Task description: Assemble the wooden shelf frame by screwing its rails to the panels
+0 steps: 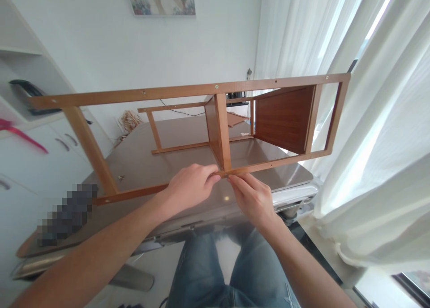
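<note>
A brown wooden shelf frame [181, 91] lies on its side on the table, its open rectangle standing toward me. One panel board [285, 119] sits near its right end, and a narrower shelf board [215, 131] crosses its middle. My left hand [191, 182] is closed around the lower rail, just left of where the middle crosspiece meets it. Just to the right of that joint, my right hand [253, 198] has its fingertips pinched together against the rail. Whatever may be between those fingertips is too small to make out. Screw heads and holes show along the upper rail.
The frame rests on a glossy grey-brown table [181, 133]. Small metal fittings [121, 177] lie on it at the left. White cabinets [43, 151] stand on the left, and white curtains [379, 133] hang on the right. A bundle of pale strips [129, 121] is at the back.
</note>
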`<state>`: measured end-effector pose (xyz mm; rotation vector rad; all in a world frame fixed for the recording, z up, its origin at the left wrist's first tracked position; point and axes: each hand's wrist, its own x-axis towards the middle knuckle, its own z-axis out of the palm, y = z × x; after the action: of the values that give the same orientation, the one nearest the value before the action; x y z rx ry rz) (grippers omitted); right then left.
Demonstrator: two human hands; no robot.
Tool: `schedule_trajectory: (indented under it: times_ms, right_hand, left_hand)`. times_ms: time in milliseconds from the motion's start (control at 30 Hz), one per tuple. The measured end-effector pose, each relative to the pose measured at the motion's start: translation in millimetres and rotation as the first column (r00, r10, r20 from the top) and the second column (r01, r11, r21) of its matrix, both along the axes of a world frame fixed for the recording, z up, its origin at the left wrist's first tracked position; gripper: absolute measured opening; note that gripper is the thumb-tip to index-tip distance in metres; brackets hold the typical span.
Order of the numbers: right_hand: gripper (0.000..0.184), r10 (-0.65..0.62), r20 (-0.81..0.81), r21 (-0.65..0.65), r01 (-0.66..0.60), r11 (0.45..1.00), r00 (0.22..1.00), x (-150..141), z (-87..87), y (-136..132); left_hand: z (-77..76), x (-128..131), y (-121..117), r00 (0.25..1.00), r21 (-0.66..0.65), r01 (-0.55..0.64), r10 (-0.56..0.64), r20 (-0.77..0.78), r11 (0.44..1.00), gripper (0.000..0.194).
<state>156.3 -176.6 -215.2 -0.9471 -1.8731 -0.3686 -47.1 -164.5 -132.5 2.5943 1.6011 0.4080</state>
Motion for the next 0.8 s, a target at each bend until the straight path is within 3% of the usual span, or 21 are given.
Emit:
schedule_trajectory:
  times_ms: [200, 333, 600, 700, 800]
  right_hand:
    - [0.024, -0.087, 0.197, 0.125, 0.063, 0.990, 0.977, 4.2, 9.5, 2.0]
    - [0.020, -0.110, 0.342, 0.178, 0.051, 0.983, 0.933, 8.0, 24.6, 0.3]
    - [0.025, -0.051, 0.639, 0.203, -0.105, 0.973, 0.768, 18.2, 70.4, 7.3]
    - [0.026, -0.057, 0.708, 0.249, -0.172, 0.953, 0.704, 19.9, 80.1, 11.4]
    - [0.025, -0.062, 0.721, 0.281, -0.210, 0.936, 0.690, 20.9, 87.1, 13.0]
  left_hand:
    - [4.5, -0.5, -0.3, 1.000, 0.001, 0.003, -0.003, 0.018, 1.000, 0.029]
    - [6.8, 0.5, -0.2, 1.000, 0.007, 0.003, -0.003, 0.028, 1.000, 0.029]
    - [8.7, -1.5, 2.7, 0.997, 0.015, 0.011, -0.012, 0.071, 1.000, 0.030]
    - [9.9, -3.1, 3.3, 0.996, 0.018, 0.000, -0.002, 0.087, 1.000, 0.032]
    - [10.2, -3.3, 3.2, 0.992, 0.021, -0.020, 0.017, 0.126, 1.000, 0.032]
